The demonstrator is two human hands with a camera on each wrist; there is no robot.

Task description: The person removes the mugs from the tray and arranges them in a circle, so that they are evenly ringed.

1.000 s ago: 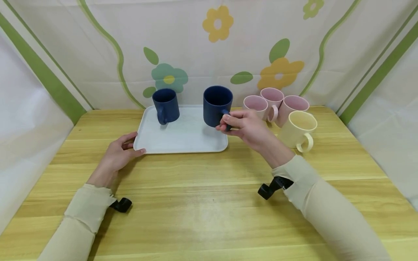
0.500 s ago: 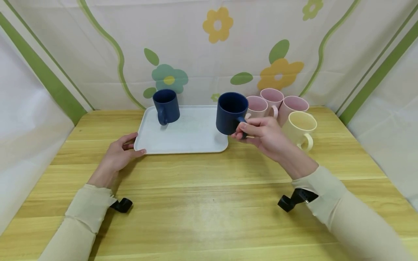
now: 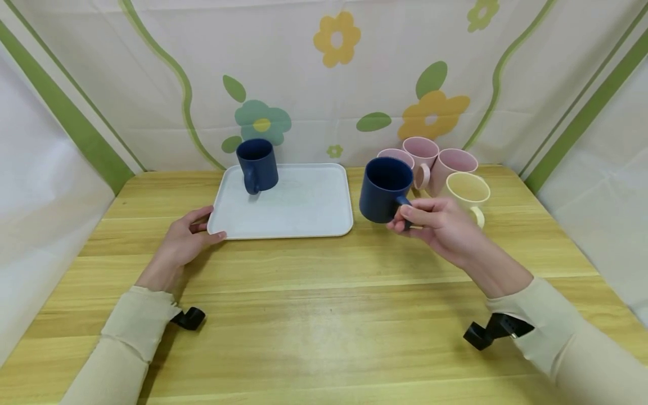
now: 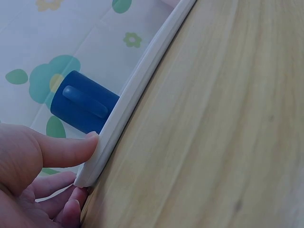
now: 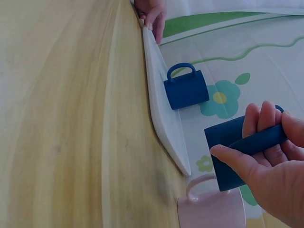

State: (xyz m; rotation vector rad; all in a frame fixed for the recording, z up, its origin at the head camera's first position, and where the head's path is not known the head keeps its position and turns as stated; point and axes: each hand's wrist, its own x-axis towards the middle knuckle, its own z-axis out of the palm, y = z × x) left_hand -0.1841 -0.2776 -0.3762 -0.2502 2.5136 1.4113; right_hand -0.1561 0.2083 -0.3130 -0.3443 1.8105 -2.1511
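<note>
My right hand (image 3: 437, 228) holds a dark blue mug (image 3: 382, 194) by its handle, in the air to the right of the white tray (image 3: 304, 225). In the right wrist view, fingers curl round the handle of that mug (image 5: 223, 137). A second dark blue mug (image 3: 260, 166) stands on the tray's back left part, handle toward me. At the tray's front left corner, my left hand (image 3: 182, 239) grips the rim. The left wrist view has its thumb (image 4: 71, 151) on the rim and fingertips at the corner's underside.
Three pink mugs (image 3: 455, 161) stand close together at the back right, one partly hidden by the held mug. In front of them is a pale yellow mug (image 3: 468, 188), partly behind my right hand. A flowered curtain (image 3: 304, 73) backs the wooden table (image 3: 304, 315).
My right hand has carried the dark blue mug from above the tray's right end to the right and a little nearer me. The left hand and tray have stayed put.
</note>
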